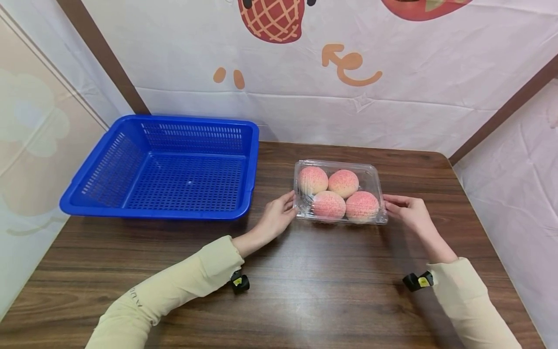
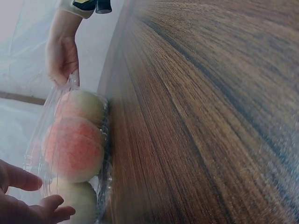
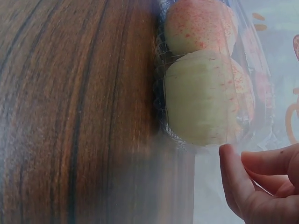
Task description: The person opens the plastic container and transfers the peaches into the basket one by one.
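A clear plastic clamshell box [image 1: 374, 182] lies on the brown table with its lid down. Several pink and yellow peaches [image 1: 329, 205] show through the plastic. My left hand [image 1: 275, 215] grips the box's left end, thumb and fingers at its near corner; in the left wrist view, part of the left hand [image 2: 28, 198] shows beside the plastic. At the opposite end, my right hand [image 1: 410, 212] holds the edge between thumb and fingertips. The right wrist view has the right hand [image 3: 261, 182] with one fingertip against the wall beside a pale peach [image 3: 198, 100].
A blue perforated basket [image 1: 152, 212] stands left of the box, its right rim near my left forearm. Behind the table hangs a white printed cloth [image 1: 296, 106]. Wood-grain tabletop [image 1: 322, 300] stretches in front of the box, between the forearms.
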`<state>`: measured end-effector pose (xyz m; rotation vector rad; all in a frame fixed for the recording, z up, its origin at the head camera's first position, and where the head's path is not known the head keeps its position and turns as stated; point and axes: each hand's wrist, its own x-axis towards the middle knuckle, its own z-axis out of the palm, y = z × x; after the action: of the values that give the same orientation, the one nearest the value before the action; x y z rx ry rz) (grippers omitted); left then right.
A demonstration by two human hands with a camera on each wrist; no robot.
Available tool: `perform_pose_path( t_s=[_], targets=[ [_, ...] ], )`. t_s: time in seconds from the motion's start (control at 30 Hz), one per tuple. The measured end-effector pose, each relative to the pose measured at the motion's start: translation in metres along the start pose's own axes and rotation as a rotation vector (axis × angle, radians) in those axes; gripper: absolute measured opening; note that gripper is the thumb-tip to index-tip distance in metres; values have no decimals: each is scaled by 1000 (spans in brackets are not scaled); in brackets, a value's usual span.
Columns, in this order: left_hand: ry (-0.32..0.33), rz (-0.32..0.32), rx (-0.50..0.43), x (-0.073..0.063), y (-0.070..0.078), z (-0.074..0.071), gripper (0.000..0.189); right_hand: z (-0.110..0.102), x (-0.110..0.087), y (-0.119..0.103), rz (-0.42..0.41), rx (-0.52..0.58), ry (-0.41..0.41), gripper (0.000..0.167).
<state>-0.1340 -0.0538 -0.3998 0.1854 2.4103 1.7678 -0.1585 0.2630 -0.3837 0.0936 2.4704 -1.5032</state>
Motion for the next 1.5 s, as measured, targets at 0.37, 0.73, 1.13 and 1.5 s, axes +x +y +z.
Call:
perform_pose_path(
  t_s=[0.37, 0.73, 1.13, 1.5],
  targets=[
    [-5, -4, -10, 1, 0, 1, 49, -10, 7, 32, 20, 395, -129, 46],
    [0, -8, 8, 2, 0, 1, 51, -11, -6, 15, 91, 530, -231, 23],
    [-3, 10, -23, 1, -2, 1, 50, -15, -8, 22, 73, 687, -397, 28],
    [8, 30, 2, 1, -4, 1, 49, -19, -8, 24, 70, 724, -490, 32]
  ],
)
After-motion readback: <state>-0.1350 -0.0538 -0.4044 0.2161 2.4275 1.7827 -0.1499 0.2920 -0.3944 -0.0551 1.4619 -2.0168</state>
